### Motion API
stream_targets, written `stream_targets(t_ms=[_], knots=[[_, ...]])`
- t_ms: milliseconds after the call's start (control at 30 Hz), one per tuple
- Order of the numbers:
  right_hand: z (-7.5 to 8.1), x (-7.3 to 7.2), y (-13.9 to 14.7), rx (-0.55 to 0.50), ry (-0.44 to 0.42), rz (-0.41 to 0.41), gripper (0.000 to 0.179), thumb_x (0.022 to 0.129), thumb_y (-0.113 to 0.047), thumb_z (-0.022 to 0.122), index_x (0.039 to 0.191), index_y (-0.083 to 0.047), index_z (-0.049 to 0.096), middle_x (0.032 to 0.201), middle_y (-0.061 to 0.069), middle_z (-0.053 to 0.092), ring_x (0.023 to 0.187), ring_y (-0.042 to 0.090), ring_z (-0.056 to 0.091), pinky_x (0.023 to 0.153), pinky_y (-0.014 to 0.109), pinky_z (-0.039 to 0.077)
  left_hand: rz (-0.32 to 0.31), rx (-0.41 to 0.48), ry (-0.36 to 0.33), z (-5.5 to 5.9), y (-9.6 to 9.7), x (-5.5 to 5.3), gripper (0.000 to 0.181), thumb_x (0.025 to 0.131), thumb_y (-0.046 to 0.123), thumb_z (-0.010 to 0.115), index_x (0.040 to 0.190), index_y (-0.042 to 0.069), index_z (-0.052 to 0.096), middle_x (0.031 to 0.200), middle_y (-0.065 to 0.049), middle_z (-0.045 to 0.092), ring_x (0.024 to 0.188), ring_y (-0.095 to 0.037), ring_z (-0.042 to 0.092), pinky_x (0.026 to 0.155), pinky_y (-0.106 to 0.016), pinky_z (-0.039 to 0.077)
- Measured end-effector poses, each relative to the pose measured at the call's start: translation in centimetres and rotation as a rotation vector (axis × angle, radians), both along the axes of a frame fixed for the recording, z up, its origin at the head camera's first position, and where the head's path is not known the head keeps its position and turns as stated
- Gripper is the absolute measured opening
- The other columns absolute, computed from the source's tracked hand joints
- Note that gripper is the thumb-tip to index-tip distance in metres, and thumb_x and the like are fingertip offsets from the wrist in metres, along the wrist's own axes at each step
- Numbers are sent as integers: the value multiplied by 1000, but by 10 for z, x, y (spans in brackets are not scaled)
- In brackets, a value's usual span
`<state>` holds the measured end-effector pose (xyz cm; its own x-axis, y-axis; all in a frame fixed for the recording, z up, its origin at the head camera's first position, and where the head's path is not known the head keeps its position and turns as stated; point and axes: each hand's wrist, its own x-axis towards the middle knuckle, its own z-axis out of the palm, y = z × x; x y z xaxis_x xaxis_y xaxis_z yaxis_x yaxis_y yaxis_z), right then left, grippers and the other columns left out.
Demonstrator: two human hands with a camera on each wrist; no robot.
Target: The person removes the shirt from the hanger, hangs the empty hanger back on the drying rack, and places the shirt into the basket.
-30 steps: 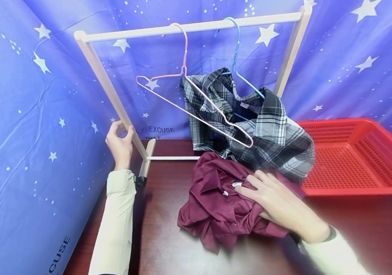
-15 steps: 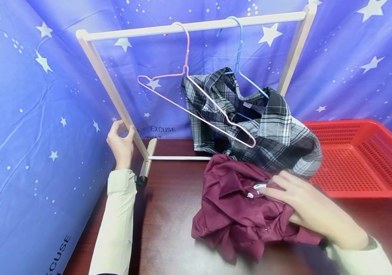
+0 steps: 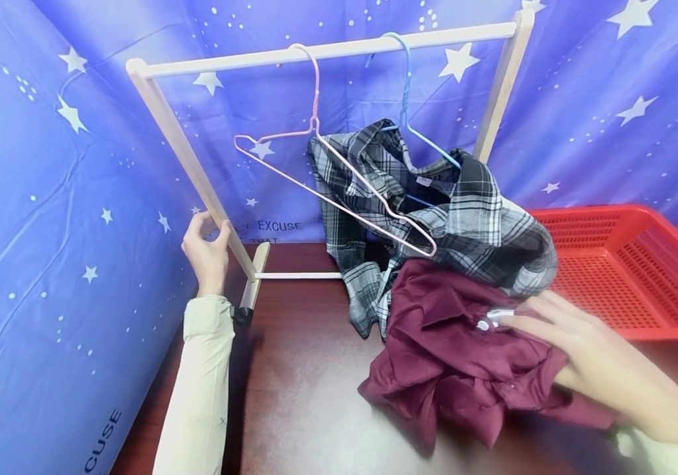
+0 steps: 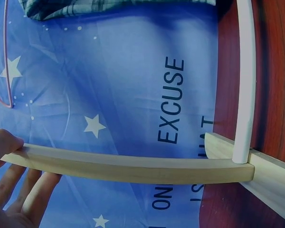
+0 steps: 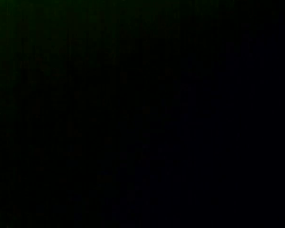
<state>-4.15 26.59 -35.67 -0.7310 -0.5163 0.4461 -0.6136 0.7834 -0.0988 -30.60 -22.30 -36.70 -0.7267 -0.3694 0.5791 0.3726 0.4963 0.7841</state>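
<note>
My left hand (image 3: 206, 254) grips the left wooden post of the clothes rack (image 3: 181, 142), thumb on one side and fingers on the other. In the left wrist view the same post (image 4: 133, 166) runs from the fingers to its foot. My right hand (image 3: 588, 349) holds a bunched maroon shirt (image 3: 451, 349) by its collar area, near a white label. Most of the right fingers are hidden in the cloth. Behind it, a black and grey plaid shirt (image 3: 475, 204) hangs on a blue hanger (image 3: 405, 86). A bare pink hanger (image 3: 315, 92) hangs to its left. The right wrist view is almost black.
A red plastic basket (image 3: 630, 264) stands on the dark red table (image 3: 303, 369) at the right, behind the right hand. A blue curtain with stars (image 3: 47, 198) closes off the back and left side. The rack's white lower bar (image 3: 297, 275) runs just above the table.
The right hand has moved to the right, dragging the maroon shirt along. A plaid sleeve end now shows to the left of the maroon cloth. The left hand keeps its place on the post.
</note>
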Motion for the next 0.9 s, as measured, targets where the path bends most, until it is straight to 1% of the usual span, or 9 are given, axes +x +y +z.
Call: stream_targets(t_ms=[100, 200, 300, 333, 467, 533, 600, 700, 900], knots=[[0, 4, 9, -37, 11, -7, 93, 46, 5, 66, 133, -25, 62, 129, 2, 59, 143, 5, 27, 114, 12, 9, -3, -8, -5, -1, 0, -1, 23, 87, 9, 73, 108, 1, 70, 104, -18, 73, 93, -33, 67, 105, -40, 36], [1, 8, 18, -78, 19, 5, 52, 79, -17, 77, 129, -22, 65, 122, -2, 59, 139, -1, 29, 114, 12, 11, -13, -8, -11, -2, 1, -2, 23, 87, 10, 73, 108, 2, 70, 104, -17, 73, 94, -33, 67, 105, -40, 36], [3, 10, 27, -125, 30, 32, 54, 77, -40, 75, 124, -15, 68, 119, -4, 60, 130, -4, 36, 113, 11, 18, -18, -6, -11, -1, 2, -3, 23, 87, 10, 73, 108, 1, 70, 104, -17, 73, 94, -33, 67, 105, -40, 36], [5, 11, 30, -140, 31, 38, 50, 80, -37, 75, 123, -12, 68, 119, -2, 60, 129, -4, 37, 112, 11, 19, -17, -8, -12, -1, 3, -3, 23, 87, 10, 73, 108, 1, 70, 104, -17, 73, 94, -33, 67, 105, -40, 36], [10, 12, 41, -196, 106, 60, 56, 68, -31, 72, 117, -3, 70, 115, 0, 63, 121, -3, 44, 110, 11, 26, -17, -7, -8, -1, 2, -6, 23, 87, 9, 72, 108, 1, 70, 104, -17, 73, 93, -31, 67, 104, -39, 39], [12, 13, 46, -225, 154, 60, 51, 80, -38, 70, 112, 2, 70, 120, -6, 62, 123, -2, 45, 110, 12, 27, -20, 0, -4, 0, 2, -7, 23, 86, 8, 72, 108, 0, 70, 104, -17, 73, 92, -30, 67, 102, -38, 41], [14, 12, 50, -260, 205, 71, 62, 88, -53, 63, 108, 6, 69, 126, -12, 59, 124, -2, 45, 112, 13, 27, -21, 3, -1, 0, 1, -8, 23, 86, 8, 72, 107, 0, 70, 103, -17, 73, 90, -29, 67, 102, -37, 42], [18, 10, 57, -314, 253, 118, 66, 94, -54, 56, 107, 9, 68, 131, -17, 55, 123, -1, 47, 110, 14, 29, -17, -4, 2, 0, 1, -10, 23, 85, 8, 73, 107, 1, 70, 103, -16, 74, 89, -29, 68, 104, -37, 39], [21, 1, 79, -351, 313, 173, 36, 102, -34, 50, 130, -18, 65, 134, -22, 52, 119, -8, 43, 101, 9, 27, -21, -15, 5, -1, 2, -14, 22, 85, 7, 73, 106, 0, 70, 102, -16, 74, 88, -30, 68, 105, -36, 38]])
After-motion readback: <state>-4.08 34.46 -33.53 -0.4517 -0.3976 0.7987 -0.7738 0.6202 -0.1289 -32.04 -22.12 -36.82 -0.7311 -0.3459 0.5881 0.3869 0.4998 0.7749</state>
